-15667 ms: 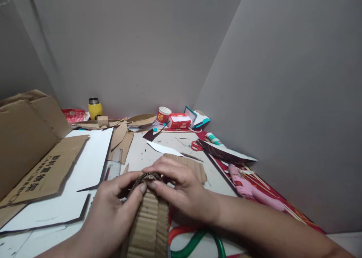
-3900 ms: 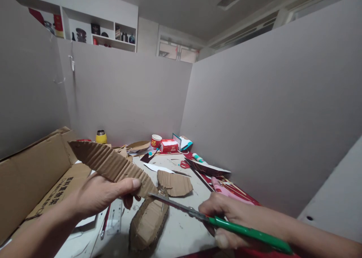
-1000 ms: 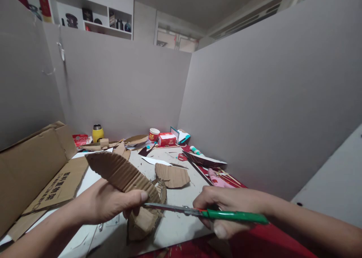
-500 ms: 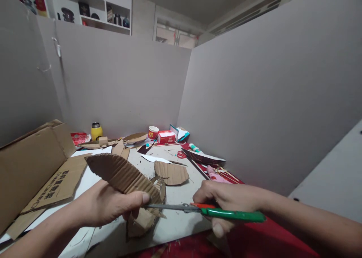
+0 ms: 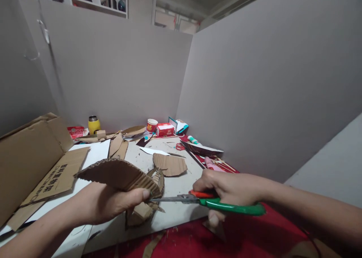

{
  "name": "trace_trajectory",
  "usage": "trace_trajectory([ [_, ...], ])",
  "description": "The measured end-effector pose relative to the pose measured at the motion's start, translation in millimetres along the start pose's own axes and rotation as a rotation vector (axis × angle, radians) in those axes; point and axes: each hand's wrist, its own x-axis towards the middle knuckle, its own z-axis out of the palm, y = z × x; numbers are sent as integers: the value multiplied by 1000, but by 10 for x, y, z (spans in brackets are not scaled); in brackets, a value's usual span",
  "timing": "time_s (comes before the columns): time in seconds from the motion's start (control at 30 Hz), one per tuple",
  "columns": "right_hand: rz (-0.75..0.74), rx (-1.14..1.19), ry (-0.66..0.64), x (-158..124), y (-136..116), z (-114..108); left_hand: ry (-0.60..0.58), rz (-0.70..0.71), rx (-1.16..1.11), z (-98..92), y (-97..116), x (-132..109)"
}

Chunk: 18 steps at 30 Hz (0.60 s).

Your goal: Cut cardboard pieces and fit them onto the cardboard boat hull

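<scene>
Between the thumb and fingers of my left hand (image 5: 113,203) is a curved, leaf-shaped piece of corrugated cardboard (image 5: 118,173), its pointed end toward the left. My right hand (image 5: 226,188) grips a pair of scissors (image 5: 215,204) with green and orange handles. The blades point left and meet the cardboard's edge close to my left thumb; their tips are partly hidden there. Below the held piece lies a cardboard scrap (image 5: 140,214) on the white board (image 5: 175,209). Just beyond the blades rests a rounded cardboard piece (image 5: 171,164).
A cardboard box (image 5: 31,156) and a printed cardboard flap (image 5: 58,179) stand at the left. Toward the back are a yellow bottle (image 5: 94,125), a paper cup (image 5: 152,125) and a red box (image 5: 164,129). Grey partitions (image 5: 118,73) enclose the red-covered table (image 5: 240,235).
The held cardboard has tilted flatter, its pointed end dropping to the left. The scissors stay at its edge, slightly higher in view. The whole scene has shifted a little upward.
</scene>
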Motion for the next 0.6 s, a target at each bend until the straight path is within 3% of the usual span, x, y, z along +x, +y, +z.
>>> trace_trajectory([
  [0.27, -69, -136, -17, -55, -32, -48, -13, -42, -4, 32, 11, 24],
  [0.43, -15, -134, -7, -53, -31, -26, -40, -42, 24, 24, 45, 4],
  [0.6, -50, -258, 77, -90, -68, -17, -19, -82, 17, 43, 61, -6],
])
